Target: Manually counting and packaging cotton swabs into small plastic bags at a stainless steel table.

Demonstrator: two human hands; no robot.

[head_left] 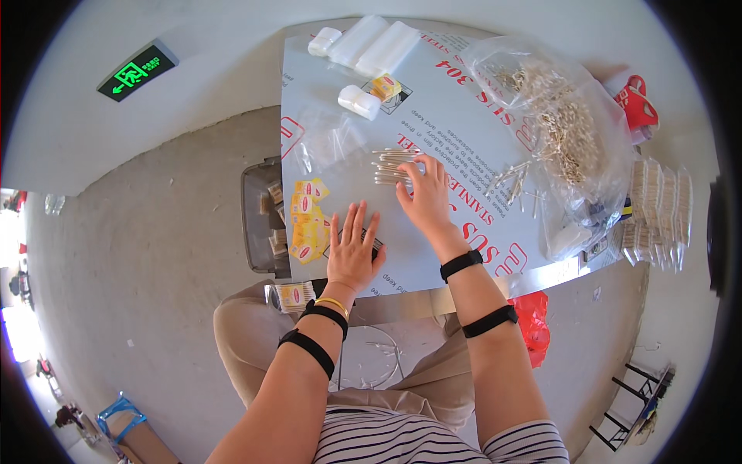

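The left hand [352, 255] lies flat, fingers spread, hiding a dark object. The right hand [424, 197], fingers open, touches cotton swabs [393, 166] beside the swab-filled clear bag [564, 131].

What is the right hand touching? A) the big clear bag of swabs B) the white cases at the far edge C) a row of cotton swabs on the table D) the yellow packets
C: the right hand has its fingertips on the row of cotton swabs laid on the table, away from the bag, the yellow packets and the white cases.
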